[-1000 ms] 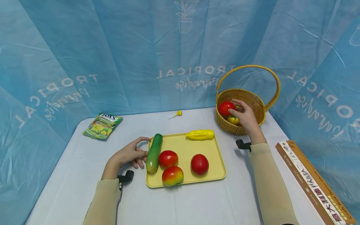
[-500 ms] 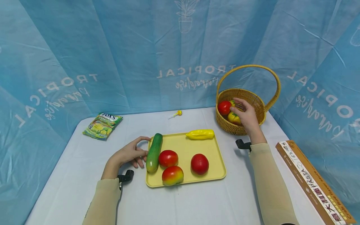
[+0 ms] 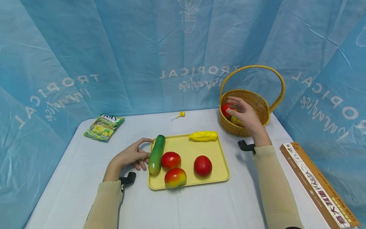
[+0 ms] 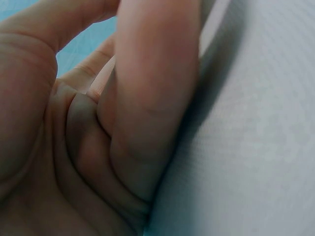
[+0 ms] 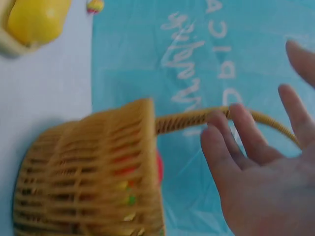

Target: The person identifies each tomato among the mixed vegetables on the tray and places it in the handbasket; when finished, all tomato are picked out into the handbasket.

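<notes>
Light blue cloth (image 3: 143,63) printed with white mirrored lettering hangs behind and at both sides of the bench (image 3: 71,178), which has a white cover. On the bench, a yellow tray (image 3: 187,148) carries five pieces of produce. The green cucumber (image 3: 156,156) lies along its left edge, and two red fruits sit just to the right of it: a plain red one (image 3: 171,160) and a red-and-yellow one (image 3: 175,178) nearer the person. A round red fruit (image 3: 203,166) stands apart from these on the right half, and a long yellow vegetable (image 3: 203,136) lies at the far right corner.

Of the two hands, the left hand (image 3: 130,156) rests beside the tray's left rim, fingers loosely bent, fingertips close against the cucumber; contact is hard to tell. The right hand (image 3: 246,118) is over the wicker basket (image 3: 230,128), fingers spread wide and holding nothing. Inside the basket, partly hidden by that hand, are a red item (image 3: 226,110) and a yellow one (image 3: 236,121).

A green snack packet (image 3: 105,127) lies far left, a yellow lollipop (image 3: 181,114) near the back edge, and a pasta box (image 3: 318,184) along the right side
</notes>
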Demonstrator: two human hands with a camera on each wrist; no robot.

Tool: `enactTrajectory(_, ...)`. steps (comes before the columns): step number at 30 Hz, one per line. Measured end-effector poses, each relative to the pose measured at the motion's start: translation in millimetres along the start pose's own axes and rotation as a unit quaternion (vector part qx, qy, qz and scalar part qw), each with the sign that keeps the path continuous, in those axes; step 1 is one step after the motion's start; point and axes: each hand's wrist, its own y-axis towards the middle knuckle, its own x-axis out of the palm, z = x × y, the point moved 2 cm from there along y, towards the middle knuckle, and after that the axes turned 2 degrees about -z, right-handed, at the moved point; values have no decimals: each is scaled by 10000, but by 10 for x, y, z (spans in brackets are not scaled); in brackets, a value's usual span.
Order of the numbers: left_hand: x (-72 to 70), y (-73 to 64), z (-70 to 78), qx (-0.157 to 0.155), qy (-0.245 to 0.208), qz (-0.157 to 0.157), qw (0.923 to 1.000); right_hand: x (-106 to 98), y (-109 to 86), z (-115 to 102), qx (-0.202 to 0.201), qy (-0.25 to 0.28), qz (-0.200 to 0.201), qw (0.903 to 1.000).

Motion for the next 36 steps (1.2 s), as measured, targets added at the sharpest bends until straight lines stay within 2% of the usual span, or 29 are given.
enactTrajectory(4, -11, -9, 4, -99, -19, 39, 9999, 116, 3, -92, -300, 191, -682, 9970)
enactTrajectory(8, -15, -11, -1, -179, -25, 55, 9998, 219, -4, -145, -502, 309, -1398, 9884)
enactTrajectory(15, -7, 7, 1, -92, -37, 25, 9999, 407, -66, -148, -410, 307, -2496, 9670)
enactTrajectory(18, -7, 16, -6, -104, -27, 6, 9999, 531, -109, -125, -320, 242, -3086, 9503)
enactTrajectory(23, -1, 14, 1, -87, -25, -16, 10000, 743, -191, -57, -241, 28, -4137, 9101)
enactTrajectory(26, 2, 8, 18, -62, -35, -3, 10000, 841, -231, 15, -185, 20, -4588, 8883)
enactTrajectory(33, -5, -1, 21, -51, -11, 28, 10000, 983, -287, 180, -24, -153, -5175, 8555)
enactTrajectory(36, -1, -3, 10, -55, 0, 16, 10000, 1007, -303, 225, 37, -304, -5323, 8460)
